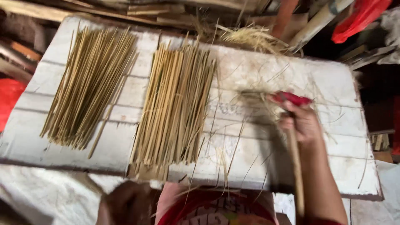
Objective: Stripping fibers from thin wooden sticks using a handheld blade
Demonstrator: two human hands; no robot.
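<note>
Right hand (303, 121) closed in fist round a thin bamboo stick (295, 166) and a red-handled tool (293, 98), over right part of white board (266, 71). Left hand (125, 204) blurred below board's near edge, grip unclear. Two stick bundles (175, 104) lie on board w/ loose fibres.

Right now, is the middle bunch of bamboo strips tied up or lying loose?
Loose. The middle bunch of bamboo strips lies flat on the white board, strips side by side with uneven ends, and no tie shows around it.

Even daylight on white board (258, 75); dim edges; right hand (302, 123) motion-blurred; overall soft.
</note>
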